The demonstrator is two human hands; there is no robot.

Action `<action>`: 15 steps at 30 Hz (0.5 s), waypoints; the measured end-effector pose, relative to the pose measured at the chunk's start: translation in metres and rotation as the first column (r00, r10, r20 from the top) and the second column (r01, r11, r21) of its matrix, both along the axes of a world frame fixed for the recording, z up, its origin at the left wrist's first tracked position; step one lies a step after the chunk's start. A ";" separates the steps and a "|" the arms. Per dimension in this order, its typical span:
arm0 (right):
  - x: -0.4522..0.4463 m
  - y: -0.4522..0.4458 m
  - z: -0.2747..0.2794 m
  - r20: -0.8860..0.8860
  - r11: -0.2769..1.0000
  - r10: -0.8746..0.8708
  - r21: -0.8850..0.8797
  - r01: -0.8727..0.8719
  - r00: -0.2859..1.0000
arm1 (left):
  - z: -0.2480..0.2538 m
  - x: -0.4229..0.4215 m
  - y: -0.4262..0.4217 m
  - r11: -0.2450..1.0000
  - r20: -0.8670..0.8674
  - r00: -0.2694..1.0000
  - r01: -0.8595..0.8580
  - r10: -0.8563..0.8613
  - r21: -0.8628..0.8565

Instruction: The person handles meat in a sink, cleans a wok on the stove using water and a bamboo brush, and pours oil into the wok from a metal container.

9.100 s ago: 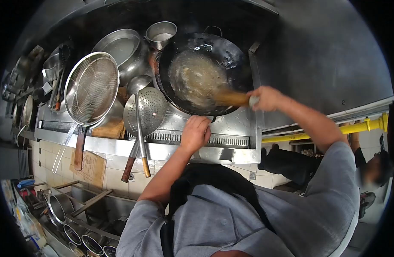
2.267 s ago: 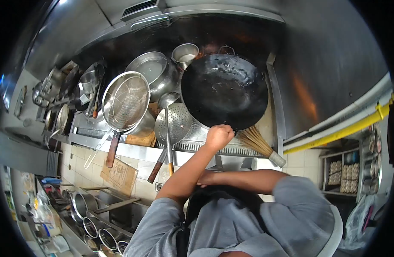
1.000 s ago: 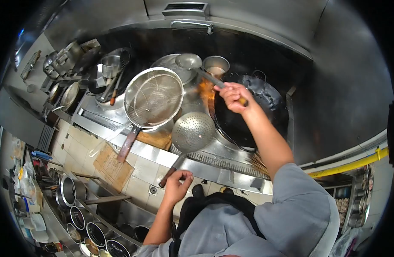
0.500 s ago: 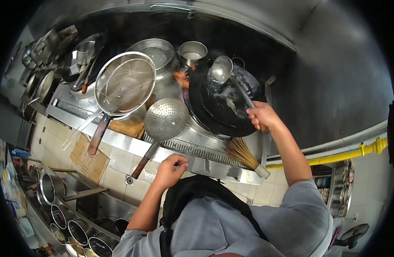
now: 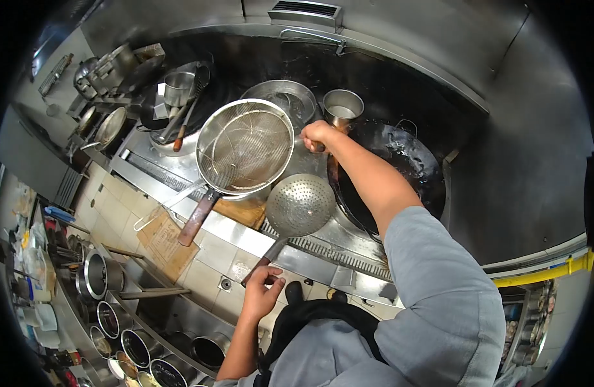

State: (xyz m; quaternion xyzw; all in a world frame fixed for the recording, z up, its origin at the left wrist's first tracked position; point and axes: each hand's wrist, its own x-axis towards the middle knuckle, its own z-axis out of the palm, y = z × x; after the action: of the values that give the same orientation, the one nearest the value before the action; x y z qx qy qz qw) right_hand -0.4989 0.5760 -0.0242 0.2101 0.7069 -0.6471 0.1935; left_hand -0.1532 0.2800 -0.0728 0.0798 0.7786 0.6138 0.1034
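My right hand (image 5: 316, 134) is closed round the handle of the ladle, whose bowl is down in the large metal pot (image 5: 281, 90) at the back. My left hand (image 5: 263, 290) hangs in front of the stove edge with curled fingers, near the handle end of the perforated skimmer (image 5: 301, 205); what it holds, if anything, is hidden. To the right, the black wok (image 5: 406, 151) sits on its burner, partly behind my right forearm. A round mesh strainer (image 5: 245, 147) rests on a pot left of the skimmer.
A small metal pot (image 5: 342, 106) stands behind the wok. Pans and a small pot (image 5: 179, 89) are at the back left. Several pots (image 5: 139, 348) fill the lower left. A yellow pipe (image 5: 545, 269) runs along the right. Flattened cardboard (image 5: 168, 242) lies on the floor.
My right hand has moved left from the wok, and the ladle has gone from above the wok into the large pot. The left hand stays low by the skimmer handle. The view has shifted.
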 end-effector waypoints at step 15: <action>0.251 0.142 0.083 0.095 0.024 -0.047 -0.995 0.096 0.994 | 0.024 -0.014 0.066 0.941 -0.029 0.947 0.313 -0.320 -0.130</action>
State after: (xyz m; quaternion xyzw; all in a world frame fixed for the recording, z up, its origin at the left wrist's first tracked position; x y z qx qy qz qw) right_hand -0.2477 0.7176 0.0592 0.0624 0.0409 -0.9614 0.2649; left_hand -0.1671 0.3457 -0.0489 0.2125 0.7945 0.5376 0.1860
